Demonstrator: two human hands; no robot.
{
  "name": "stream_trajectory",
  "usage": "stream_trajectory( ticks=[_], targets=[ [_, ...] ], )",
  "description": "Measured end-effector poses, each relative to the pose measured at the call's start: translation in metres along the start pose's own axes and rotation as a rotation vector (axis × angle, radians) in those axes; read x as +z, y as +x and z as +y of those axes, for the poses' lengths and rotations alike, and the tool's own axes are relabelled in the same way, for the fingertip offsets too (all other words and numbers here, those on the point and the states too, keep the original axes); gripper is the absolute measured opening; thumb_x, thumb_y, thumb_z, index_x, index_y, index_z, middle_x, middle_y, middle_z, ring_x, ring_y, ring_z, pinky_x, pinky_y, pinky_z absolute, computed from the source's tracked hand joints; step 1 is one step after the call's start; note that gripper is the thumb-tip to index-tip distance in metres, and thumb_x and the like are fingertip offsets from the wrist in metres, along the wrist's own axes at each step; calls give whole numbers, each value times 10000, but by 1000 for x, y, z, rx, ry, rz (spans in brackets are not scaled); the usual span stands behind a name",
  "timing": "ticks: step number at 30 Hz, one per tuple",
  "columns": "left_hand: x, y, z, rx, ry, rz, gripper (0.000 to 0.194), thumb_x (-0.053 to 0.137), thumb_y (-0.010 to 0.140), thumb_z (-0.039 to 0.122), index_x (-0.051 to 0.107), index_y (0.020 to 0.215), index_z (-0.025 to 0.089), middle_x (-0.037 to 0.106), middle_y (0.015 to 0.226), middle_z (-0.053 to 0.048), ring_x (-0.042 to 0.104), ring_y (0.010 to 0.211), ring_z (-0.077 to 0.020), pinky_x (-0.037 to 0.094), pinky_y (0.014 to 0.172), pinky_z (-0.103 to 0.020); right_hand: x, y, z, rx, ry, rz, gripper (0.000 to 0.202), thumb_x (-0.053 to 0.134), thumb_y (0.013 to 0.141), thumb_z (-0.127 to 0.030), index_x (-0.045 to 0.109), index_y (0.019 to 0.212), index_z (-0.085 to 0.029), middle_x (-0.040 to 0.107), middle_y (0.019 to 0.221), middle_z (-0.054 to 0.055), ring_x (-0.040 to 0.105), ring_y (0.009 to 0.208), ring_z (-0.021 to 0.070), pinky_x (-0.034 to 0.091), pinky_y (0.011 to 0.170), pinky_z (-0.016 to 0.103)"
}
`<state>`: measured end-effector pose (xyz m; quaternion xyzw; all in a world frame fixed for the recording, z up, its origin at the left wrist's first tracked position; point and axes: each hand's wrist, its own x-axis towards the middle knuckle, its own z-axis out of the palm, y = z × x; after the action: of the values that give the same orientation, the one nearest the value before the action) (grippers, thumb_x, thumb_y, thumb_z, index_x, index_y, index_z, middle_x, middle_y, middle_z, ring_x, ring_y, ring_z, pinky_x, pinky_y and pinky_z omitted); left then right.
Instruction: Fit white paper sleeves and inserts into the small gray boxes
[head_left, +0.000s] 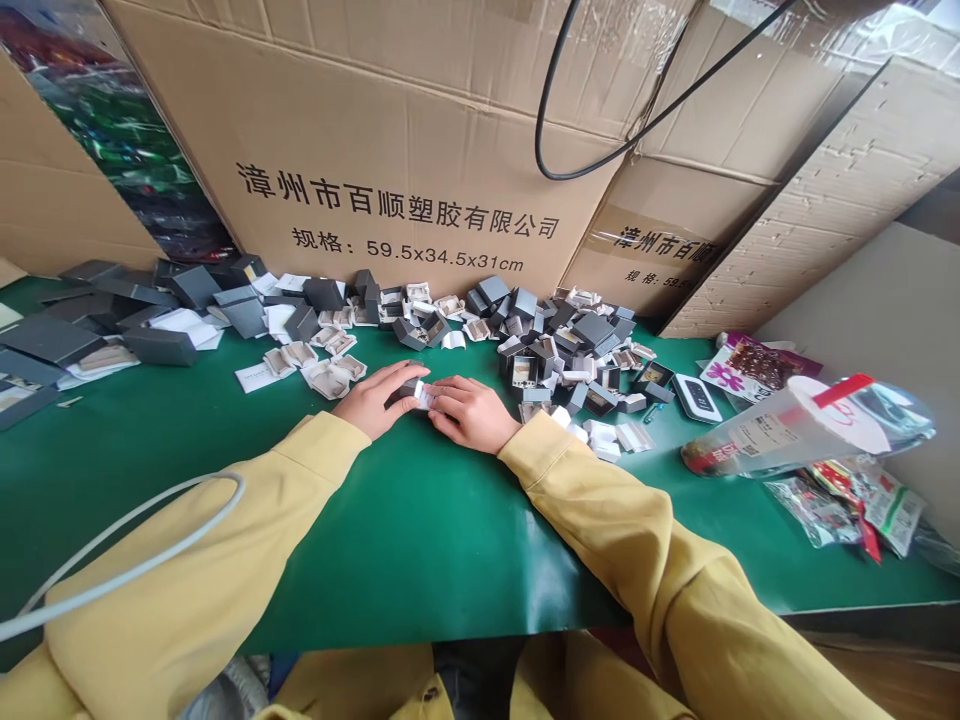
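Observation:
At the middle of the green table (420,560) my two hands meet over one small dark grey box (410,387). My left hand (377,399) curls its thumb and fingers round the box from the left. From the right, my right hand (474,412) is closed on a whitish insert (428,397) at the box's side; its fingertips partly cover the piece. Whether the insert sits inside the box I cannot tell. Pale moulded inserts (330,378) lie just beyond my left hand. Past my right hand spreads a heap of small dark boxes (592,332) and white inserts.
Larger dark boxes (52,340) and white papers pile up at the left. Big cardboard cartons (390,130) stand along the back. At the right lie a phone-like device (697,398), a plastic cup (780,430) on its side and snack packets (847,500). A white cable (150,560) crosses my left sleeve.

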<state>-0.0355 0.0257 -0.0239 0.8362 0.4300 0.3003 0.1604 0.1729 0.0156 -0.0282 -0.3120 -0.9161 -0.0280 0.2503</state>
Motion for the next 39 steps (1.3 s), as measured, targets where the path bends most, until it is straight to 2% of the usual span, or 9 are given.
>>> stream_trajectory(
  ticks=[4, 7, 10, 13, 21, 26, 29, 34, 39],
  targets=[
    [1, -1, 0, 25, 37, 47, 372, 435, 851, 377, 538, 1170, 217, 523, 1288, -75, 475, 1208, -220, 404, 1006, -354, -3, 2, 0, 74, 165, 16, 220, 459, 878, -290, 659, 878, -198, 650, 1125, 53, 543, 1087, 195, 461, 843, 357],
    [0, -2, 1, 95, 38, 88, 326, 453, 848, 355, 527, 1136, 223, 514, 1282, -84, 499, 1179, -217, 430, 977, -365, -6, 4, 0, 223, 400, 163, 259, 418, 897, -289, 656, 960, -208, 654, 1110, 41, 554, 1073, 164, 457, 901, 334],
    [1, -3, 5, 205, -2, 167, 263, 483, 836, 297, 494, 1086, 215, 508, 1279, -102, 492, 1188, -212, 444, 959, -372, -7, 7, -2, 484, 589, 255, 331, 420, 893, -336, 570, 1155, -201, 630, 1145, 48, 594, 971, 147, 502, 773, 273],
    [2, -3, 10, 269, -31, 188, 197, 477, 832, 234, 447, 1025, 209, 462, 1332, -131, 461, 1228, -212, 445, 951, -383, -6, 9, -4, 591, 629, 138, 426, 508, 836, -401, 535, 1202, -185, 669, 1003, 41, 607, 728, 118, 489, 634, 233],
    [11, -6, 24, -18, -125, 189, 183, 485, 805, 254, 335, 908, 227, 519, 1297, -138, 613, 1017, -197, 518, 787, -351, 1, 10, -5, 599, 361, 143, 383, 535, 808, -399, 532, 1130, -192, 670, 843, 15, 591, 640, 125, 468, 626, 237],
    [20, -2, 29, -108, -202, 272, 333, 486, 814, 278, 331, 1099, 203, 554, 1246, -135, 588, 1069, -192, 519, 811, -328, 0, 9, -7, 570, 163, 126, 329, 501, 824, -357, 522, 1121, -218, 670, 962, 29, 631, 767, 173, 470, 667, 262],
    [20, 0, 30, -191, -145, 231, 495, 510, 813, 343, 313, 1247, 209, 590, 1204, -100, 611, 1020, -198, 510, 839, -347, 1, 9, -10, 453, 101, 62, 341, 474, 836, -330, 502, 1158, -220, 651, 1049, 38, 631, 849, 188, 473, 686, 269],
    [19, 1, 28, -225, 13, 174, 285, 512, 817, 375, 550, 1070, 249, 672, 1034, -22, 644, 906, -188, 509, 807, -299, 2, 7, -11, 352, 96, 23, 406, 461, 840, -313, 452, 1224, -183, 633, 1100, 69, 610, 941, 192, 476, 767, 274],
    [20, 0, 25, -219, 60, 173, 241, 486, 829, 351, 607, 1019, 265, 688, 998, -5, 657, 828, -176, 513, 767, -273, 1, 5, -10, 327, 109, 17, 437, 461, 846, -324, 425, 1256, -180, 628, 1108, 74, 607, 952, 187, 478, 773, 269]
  ],
)
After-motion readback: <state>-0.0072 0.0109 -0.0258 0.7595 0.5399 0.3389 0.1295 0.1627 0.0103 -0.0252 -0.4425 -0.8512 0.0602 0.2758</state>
